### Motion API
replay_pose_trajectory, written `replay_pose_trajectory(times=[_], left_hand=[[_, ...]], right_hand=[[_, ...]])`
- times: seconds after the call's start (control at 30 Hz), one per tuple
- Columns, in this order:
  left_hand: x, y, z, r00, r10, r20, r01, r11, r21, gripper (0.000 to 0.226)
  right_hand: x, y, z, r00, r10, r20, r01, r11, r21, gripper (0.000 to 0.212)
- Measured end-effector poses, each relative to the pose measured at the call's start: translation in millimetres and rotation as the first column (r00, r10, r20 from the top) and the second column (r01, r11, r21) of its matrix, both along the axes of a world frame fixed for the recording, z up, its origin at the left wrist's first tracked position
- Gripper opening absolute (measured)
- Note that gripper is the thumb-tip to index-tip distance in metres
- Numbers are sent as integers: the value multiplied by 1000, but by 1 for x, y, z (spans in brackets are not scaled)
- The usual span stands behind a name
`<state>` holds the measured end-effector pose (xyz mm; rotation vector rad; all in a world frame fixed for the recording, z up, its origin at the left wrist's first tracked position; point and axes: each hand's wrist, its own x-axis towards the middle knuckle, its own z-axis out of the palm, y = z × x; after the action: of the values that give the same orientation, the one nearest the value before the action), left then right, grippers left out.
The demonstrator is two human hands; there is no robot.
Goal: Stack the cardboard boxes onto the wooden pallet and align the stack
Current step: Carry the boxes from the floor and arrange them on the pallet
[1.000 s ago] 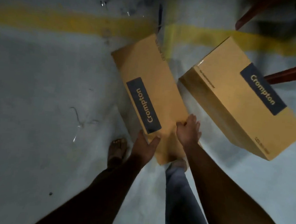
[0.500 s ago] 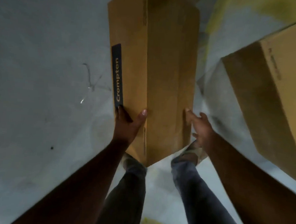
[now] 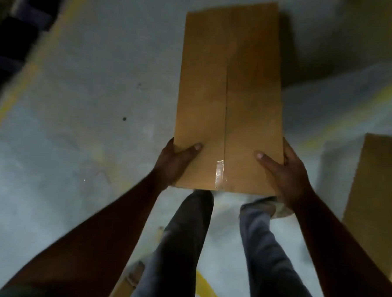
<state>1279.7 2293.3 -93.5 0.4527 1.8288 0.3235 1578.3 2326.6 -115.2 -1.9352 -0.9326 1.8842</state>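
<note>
A long tan cardboard box (image 3: 229, 93) is held up off the grey floor, its taped seam facing me and running lengthwise. My left hand (image 3: 175, 164) grips its near left corner, thumb on the top face. My right hand (image 3: 282, 173) grips the near right corner, thumb also on top. A second cardboard box (image 3: 378, 203) stands on the floor at the right edge. No wooden pallet shows clearly in this view.
My two legs (image 3: 219, 251) are below the box on the concrete floor (image 3: 77, 142). A yellow floor line (image 3: 28, 71) slants at upper left beside a dark structure (image 3: 13, 25). Another yellow line (image 3: 208, 292) runs between my feet.
The box has been lifted off the floor and rolled so the seam side faces up; the Crompton label is out of sight. The view turned left, and the second box slid to the right edge.
</note>
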Motion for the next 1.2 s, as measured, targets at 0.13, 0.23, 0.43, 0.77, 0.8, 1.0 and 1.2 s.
replay_pose_trajectory(times=[0.13, 0.23, 0.43, 0.77, 0.8, 1.0, 1.2], left_hand=[[-46, -59, 111, 951, 310, 16, -310, 949, 52, 103], [-71, -103, 193, 881, 467, 78, -473, 875, 107, 103], [-123, -187, 335, 642, 746, 177, -758, 584, 290, 84], [-238, -344, 399, 138, 960, 244, -890, 12, 456, 72], [-254, -362, 403, 99, 963, 252, -888, -29, 459, 74], [-346, -470, 432, -64, 966, 250, -846, -185, 500, 64], [-434, -559, 440, -155, 949, 275, -772, -290, 565, 73]], right_hand=[[-61, 19, 114, 980, 183, -76, -187, 981, -44, 68], [-112, 32, 198, 935, 340, -100, -346, 937, -50, 66], [-250, 39, 366, 722, 688, -72, -682, 725, 96, 58], [-526, -77, 470, 245, 968, -45, -938, 249, 241, 53], [-555, -96, 475, 214, 975, -54, -944, 221, 246, 55], [-695, -207, 506, 51, 988, -147, -951, 93, 296, 47], [-823, -302, 512, -107, 967, -233, -946, -27, 323, 53]])
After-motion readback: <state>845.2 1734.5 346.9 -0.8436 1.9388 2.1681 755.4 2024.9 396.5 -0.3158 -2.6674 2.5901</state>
